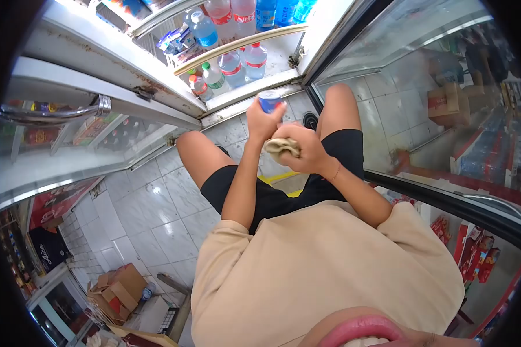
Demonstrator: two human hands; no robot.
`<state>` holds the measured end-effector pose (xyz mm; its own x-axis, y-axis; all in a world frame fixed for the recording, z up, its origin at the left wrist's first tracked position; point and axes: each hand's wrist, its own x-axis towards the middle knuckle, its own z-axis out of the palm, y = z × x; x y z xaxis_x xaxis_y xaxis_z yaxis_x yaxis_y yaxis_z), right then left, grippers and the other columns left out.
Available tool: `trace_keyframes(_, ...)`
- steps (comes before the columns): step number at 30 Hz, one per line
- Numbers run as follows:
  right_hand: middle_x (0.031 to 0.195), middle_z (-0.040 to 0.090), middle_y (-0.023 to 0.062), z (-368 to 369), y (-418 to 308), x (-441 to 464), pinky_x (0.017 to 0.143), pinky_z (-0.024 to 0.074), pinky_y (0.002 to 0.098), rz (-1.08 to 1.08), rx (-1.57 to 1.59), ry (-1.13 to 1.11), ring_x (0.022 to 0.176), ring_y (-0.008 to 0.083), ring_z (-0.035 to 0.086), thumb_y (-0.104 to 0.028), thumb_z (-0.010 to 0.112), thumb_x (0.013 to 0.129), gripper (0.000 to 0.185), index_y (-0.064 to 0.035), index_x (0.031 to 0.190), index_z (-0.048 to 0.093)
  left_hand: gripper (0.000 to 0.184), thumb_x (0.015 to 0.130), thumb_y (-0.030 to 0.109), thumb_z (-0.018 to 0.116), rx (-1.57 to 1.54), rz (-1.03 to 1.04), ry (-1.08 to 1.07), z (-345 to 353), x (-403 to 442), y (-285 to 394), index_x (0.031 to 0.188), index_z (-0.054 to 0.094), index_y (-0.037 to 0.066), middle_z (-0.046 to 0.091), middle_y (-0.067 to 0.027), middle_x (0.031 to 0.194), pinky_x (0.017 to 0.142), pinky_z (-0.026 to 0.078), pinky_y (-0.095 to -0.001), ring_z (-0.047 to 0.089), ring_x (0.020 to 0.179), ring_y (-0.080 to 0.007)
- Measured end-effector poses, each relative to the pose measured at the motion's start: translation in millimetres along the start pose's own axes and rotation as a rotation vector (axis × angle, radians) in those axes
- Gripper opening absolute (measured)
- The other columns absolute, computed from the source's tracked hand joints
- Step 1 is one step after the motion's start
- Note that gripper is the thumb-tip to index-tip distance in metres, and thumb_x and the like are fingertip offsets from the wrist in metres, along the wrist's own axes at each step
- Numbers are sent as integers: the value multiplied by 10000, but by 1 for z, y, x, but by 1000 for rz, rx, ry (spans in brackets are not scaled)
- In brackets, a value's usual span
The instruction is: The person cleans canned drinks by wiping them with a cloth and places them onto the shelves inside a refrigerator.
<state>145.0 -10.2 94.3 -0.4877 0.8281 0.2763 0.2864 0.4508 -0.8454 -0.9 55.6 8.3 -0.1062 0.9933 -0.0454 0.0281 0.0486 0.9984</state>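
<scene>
My left hand [262, 120] is wrapped round a small blue can [270, 103] with a silver top and a bit of red on its side. It is held out in front of my knees, near the fridge sill. Just below and to the right, my right hand [305, 148] is closed on a bunched beige cloth [282, 148]. The two hands are close together, and the right thumb side comes near the can's lower part. Whether the cloth touches the can I cannot tell.
Ahead stands an open fridge with plastic bottles [230, 68] on its shelves [237, 45]. Glass doors [446, 98] flank me on both sides. A yellow-edged seat [289, 184] shows between my legs. Cardboard boxes [118, 289] lie on the tiled floor [156, 214] at lower left.
</scene>
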Motion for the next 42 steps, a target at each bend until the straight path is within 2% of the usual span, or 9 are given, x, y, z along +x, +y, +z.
trace_keyframes(5,1058,589,101,3,25,-5,804,548,300,364,483,488,934,156,624,-13,588,876,403,-67,1246,439,512,997,505,521,-820,-348,-10,-17,18,-16,1142,609,22,701,-124,842,579,579,-371,689,645,-229)
trace_keyframes(9,1188,517,123,-24,41,17,879,524,286,330,787,574,1048,166,588,2,563,899,469,-61,1306,340,577,1078,531,338,-804,-427,-122,-6,14,-12,1167,584,17,695,-147,968,706,579,-372,696,796,-253)
trace_keyframes(13,1235,544,142,-26,34,39,985,489,339,165,400,477,1160,216,561,-9,611,857,496,-48,1312,418,487,1093,449,402,-837,-404,-251,12,8,-12,1257,562,19,692,-111,1062,762,592,-370,696,844,-205)
trace_keyframes(15,1276,581,167,-28,27,45,1025,461,411,-114,-406,249,1158,324,573,2,644,797,456,-45,1243,563,492,1076,460,446,-811,-370,-213,17,5,-10,1245,582,19,698,-101,1060,769,605,-375,700,840,-189)
trace_keyframes(22,1318,585,154,-19,-5,-4,1068,440,396,127,20,-228,1199,346,571,2,656,751,434,-63,1180,652,765,976,701,388,-1243,-493,-329,-20,21,-33,1168,555,-20,626,-148,903,735,595,-411,649,784,-269)
trace_keyframes(26,1331,560,147,-35,1,10,1079,425,375,119,106,48,1276,289,552,42,613,754,448,-58,1189,645,684,993,659,378,-1138,-459,-107,-2,33,-32,1099,594,19,652,-124,864,668,594,-420,682,737,-256)
trace_keyframes(30,1367,567,166,-43,9,50,1091,425,385,190,120,155,1310,317,539,66,573,783,393,-52,1147,662,593,1020,595,396,-960,-536,-327,-3,12,-4,1093,611,48,681,-109,950,746,605,-382,699,804,-239)
trace_keyframes(36,1414,550,176,-3,30,16,1109,431,443,-130,-315,-86,1302,377,532,83,614,781,398,-62,1146,676,561,1029,578,399,-990,-567,-179,-2,17,-35,1083,611,62,685,-111,924,761,609,-388,697,769,-235)
trace_keyframes(42,1370,605,150,-18,-27,-12,1114,429,421,133,38,-363,1307,369,535,140,565,754,457,-44,1151,695,643,1044,603,294,-983,-602,-93,-6,15,-14,1110,577,30,663,-148,879,744,627,-491,709,765,-331)
